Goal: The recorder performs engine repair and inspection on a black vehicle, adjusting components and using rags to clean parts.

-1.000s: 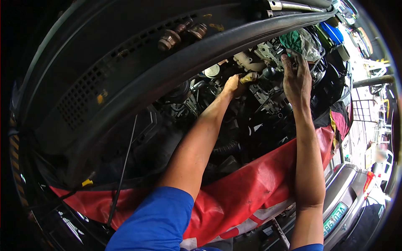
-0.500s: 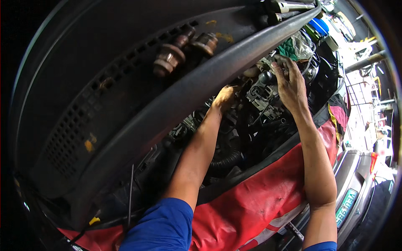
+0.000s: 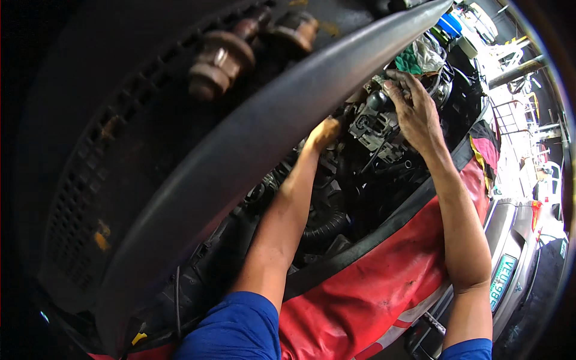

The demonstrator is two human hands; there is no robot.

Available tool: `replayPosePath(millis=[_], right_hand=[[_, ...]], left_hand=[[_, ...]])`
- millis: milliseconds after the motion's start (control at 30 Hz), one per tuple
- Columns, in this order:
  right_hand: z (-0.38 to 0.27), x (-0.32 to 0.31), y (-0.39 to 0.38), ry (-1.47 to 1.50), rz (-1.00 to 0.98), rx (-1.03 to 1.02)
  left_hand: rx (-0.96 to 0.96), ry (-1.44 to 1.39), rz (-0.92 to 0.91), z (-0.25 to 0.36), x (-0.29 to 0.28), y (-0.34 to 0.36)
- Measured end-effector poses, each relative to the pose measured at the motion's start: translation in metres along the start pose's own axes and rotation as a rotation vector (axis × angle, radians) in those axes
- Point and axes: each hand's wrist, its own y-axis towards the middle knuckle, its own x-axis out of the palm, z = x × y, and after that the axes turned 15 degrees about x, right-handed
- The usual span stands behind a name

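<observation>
My left hand [image 3: 326,132] reaches down into the engine bay beside the edge of a black plastic cowl panel [image 3: 252,114]. Its fingers are lost in shadow among the parts, so what they touch cannot be made out. Across from it, my right hand [image 3: 418,114] is held over the far side of a grey metal engine part [image 3: 375,129]. Its fingers are apart and slightly bent, with nothing seen in them. By the right fingertips is a dark rounded knob-like part [image 3: 377,100]. A ribbed black hose [image 3: 326,227] curves below my left forearm.
Two rusty threaded metal fittings [image 3: 221,63] lie on the cowl panel. A red cover [image 3: 354,288] with a black border drapes over the car's near side. Green cloth [image 3: 408,61] and clear plastic [image 3: 428,55] lie beyond my right hand. Another vehicle [image 3: 510,246] stands at right.
The view has shifted closer to the cowl panel, so its fittings look larger. Both hands stay at nearly the same places in the engine bay.
</observation>
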Motion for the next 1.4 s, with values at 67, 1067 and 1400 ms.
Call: replayPosePath(millis=[67,1067,1400], right_hand=[[0.002,0.000,0.000,-0.007,-0.047,0.013],[-0.011,0.008,-0.019,-0.178,-0.246,0.137],[-0.007,0.020,-0.030,-0.278,-0.252,-0.120]], left_hand=[[0.004,-0.194,-0.023,-0.002,-0.006,-0.004],[0.130,0.522,-0.206,0.022,-0.012,0.015],[-0.101,0.240,-0.588,0.061,-0.029,0.005]])
